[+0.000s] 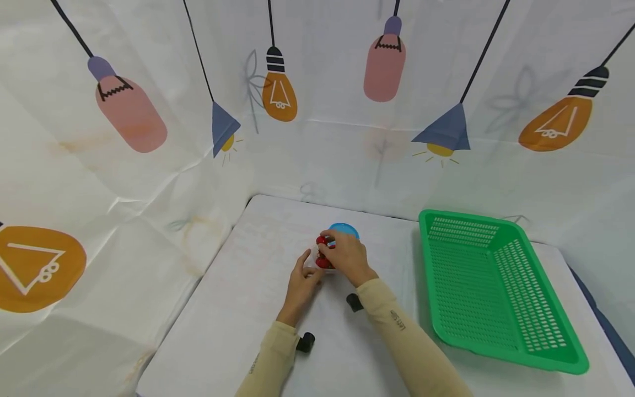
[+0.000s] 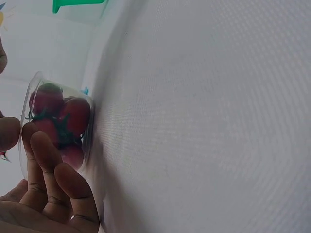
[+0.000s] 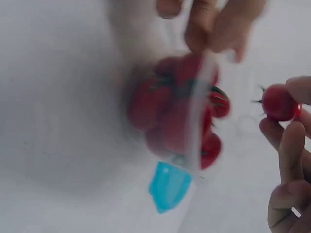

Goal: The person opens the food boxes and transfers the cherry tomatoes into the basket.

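Your right hand [image 1: 349, 256] is pinching a small red tomato [image 3: 278, 103] between thumb and fingertips, closing only as far as the fruit's width, and is hovering over the open top of the clear tub [image 3: 196, 131]. The pinched tomato is hanging just above the tub's rim, its stem end pointing down toward the tub, and in the right wrist view it is staying clear of the other tomatoes [image 3: 148, 102]. Those are filling the tub, a few of them rising past its rim, their green stems showing.

Your left hand [image 1: 300, 284] is resting at the tub's near left side. You are keeping it loosely open, thumb and forefinger spreading apart, while several lightly bent fingers are leaning against the tub's wall.

The tub is standing on the white desk [image 1: 238, 309]. Behind it and slightly right, a blue dish [image 1: 345, 227] is showing, your right hand partly covering it. A green basket [image 1: 473, 292] is sitting well to the right of the tub. You are wearing beige sleeves [image 1: 412, 342], both reaching in from the tub's near side. Beyond the tub, a white sheet [image 1: 317, 160] printed with lamps is hanging.
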A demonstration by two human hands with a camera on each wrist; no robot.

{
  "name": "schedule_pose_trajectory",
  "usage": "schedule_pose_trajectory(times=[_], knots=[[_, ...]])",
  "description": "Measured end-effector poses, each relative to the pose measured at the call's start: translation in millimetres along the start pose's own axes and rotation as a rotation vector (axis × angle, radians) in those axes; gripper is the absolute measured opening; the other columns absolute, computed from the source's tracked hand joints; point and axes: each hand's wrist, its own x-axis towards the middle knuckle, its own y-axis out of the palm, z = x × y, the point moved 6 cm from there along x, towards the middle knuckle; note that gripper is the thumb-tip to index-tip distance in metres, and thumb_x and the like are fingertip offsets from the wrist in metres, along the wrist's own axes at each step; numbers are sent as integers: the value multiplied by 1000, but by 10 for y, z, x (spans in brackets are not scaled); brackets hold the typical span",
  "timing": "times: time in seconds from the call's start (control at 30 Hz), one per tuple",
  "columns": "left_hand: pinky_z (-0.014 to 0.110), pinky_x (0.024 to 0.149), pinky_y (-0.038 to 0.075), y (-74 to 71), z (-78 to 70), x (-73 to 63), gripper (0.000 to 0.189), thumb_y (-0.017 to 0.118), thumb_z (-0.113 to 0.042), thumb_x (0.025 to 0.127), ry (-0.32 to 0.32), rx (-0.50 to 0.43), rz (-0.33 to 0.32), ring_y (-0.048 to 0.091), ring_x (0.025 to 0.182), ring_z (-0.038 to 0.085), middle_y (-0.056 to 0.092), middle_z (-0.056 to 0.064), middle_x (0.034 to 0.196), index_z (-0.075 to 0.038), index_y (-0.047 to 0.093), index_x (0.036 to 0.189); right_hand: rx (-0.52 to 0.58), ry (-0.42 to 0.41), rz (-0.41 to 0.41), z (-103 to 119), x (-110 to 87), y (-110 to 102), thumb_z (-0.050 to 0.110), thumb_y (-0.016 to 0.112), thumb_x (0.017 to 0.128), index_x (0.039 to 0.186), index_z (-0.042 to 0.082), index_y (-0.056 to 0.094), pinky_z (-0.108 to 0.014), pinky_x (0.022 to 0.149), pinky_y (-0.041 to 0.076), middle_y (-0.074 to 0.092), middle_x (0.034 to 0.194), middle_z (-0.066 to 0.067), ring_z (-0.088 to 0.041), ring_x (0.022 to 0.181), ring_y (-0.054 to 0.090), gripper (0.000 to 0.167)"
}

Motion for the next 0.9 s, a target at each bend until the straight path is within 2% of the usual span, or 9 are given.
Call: schedule_pose_trajectory(times=[0.07,0.13,0.27,0.47,0.7,0.9], knots=[[32,78,49,-15,-5,-7,68,68,-17,96,-3,-3,0,64,73,19,72,17,91,-12,36,157,31,-19,-15,25,13,-68,34,73,93,123,21,73,-42,70,59,75,111,0,-22,93,69,33],[32,78,49,-26,-3,-2,69,68,-18,96,-7,-1,-1,63,74,19,72,17,91,-12,36,157,60,-40,-34,44,24,-139,33,73,93,122,21,73,-38,63,57,75,109,0,-20,83,67,32],[32,78,49,-31,-24,11,68,67,-20,97,-15,1,6,63,78,23,72,16,93,-14,36,157,87,-41,-74,26,49,-267,33,74,94,122,21,73,-30,49,47,75,109,-1,-15,63,56,31],[31,75,48,-8,-47,17,68,66,-20,97,-16,-13,15,63,82,28,71,16,95,-14,35,157,130,-17,-138,-66,60,-457,31,73,94,125,20,71,-28,49,48,74,111,-2,-14,68,60,33],[30,74,49,19,1,1,69,67,-20,96,-39,-8,1,61,78,19,70,11,93,-16,37,157,134,-55,-230,-139,13,-774,29,75,94,126,15,70,-31,50,46,74,112,-6,-18,69,59,36],[29,73,49,23,12,-2,68,67,-20,96,-46,1,-1,60,78,18,69,11,93,-17,37,157,120,-70,-297,-249,-2,-999,28,73,95,127,14,70,-33,54,46,74,113,-7,-20,71,59,35]])
